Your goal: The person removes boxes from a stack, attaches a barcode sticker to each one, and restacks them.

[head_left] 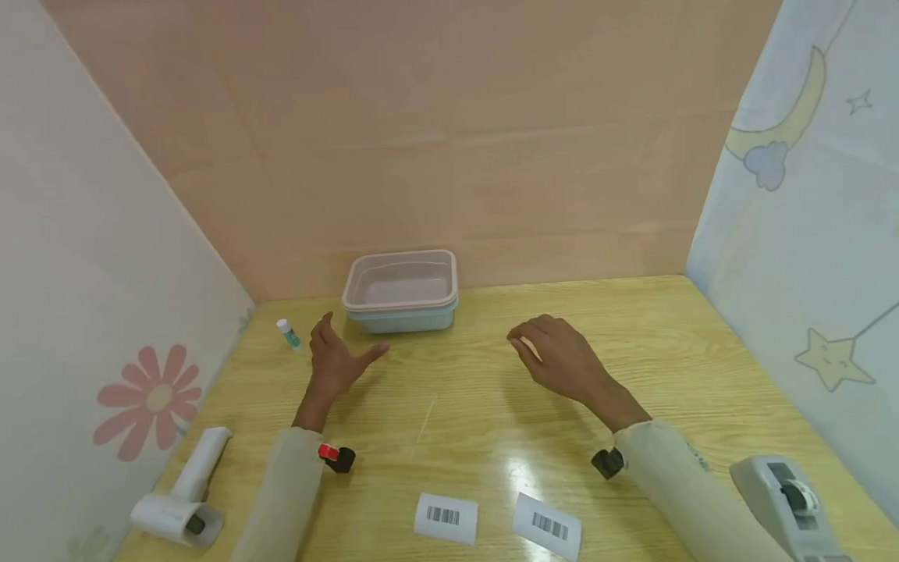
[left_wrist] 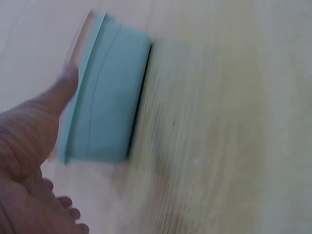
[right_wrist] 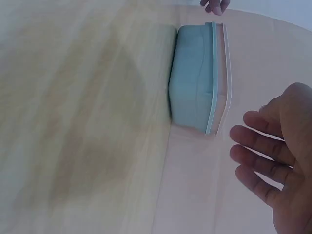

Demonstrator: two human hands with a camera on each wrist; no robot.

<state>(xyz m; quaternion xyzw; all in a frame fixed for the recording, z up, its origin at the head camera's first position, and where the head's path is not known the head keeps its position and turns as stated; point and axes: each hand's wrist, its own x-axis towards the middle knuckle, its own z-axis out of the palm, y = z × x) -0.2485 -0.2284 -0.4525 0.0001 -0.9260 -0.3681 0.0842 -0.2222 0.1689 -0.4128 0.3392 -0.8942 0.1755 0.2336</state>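
Observation:
Two nested plastic boxes stand against the back wall: a pinkish box point(head_left: 400, 282) on top, set inside a light blue-green box point(head_left: 402, 321). My left hand point(head_left: 335, 363) hovers just in front of the boxes' left corner, thumb and fingers spread, holding nothing. To the right of the boxes, apart from them, my right hand point(head_left: 558, 355) is over the table with its fingers loosely bent and nothing in them. In the right wrist view, the blue-green box point(right_wrist: 192, 78) lies beyond my right fingers point(right_wrist: 263, 146).
A glue stick point(head_left: 289, 334) lies left of my left hand. At the front left is a white handheld scanner point(head_left: 186, 499). Two barcode labels point(head_left: 445, 517) point(head_left: 547, 526) lie near the front edge. A white tape dispenser point(head_left: 787, 503) stands at the front right. Walls enclose the table's sides.

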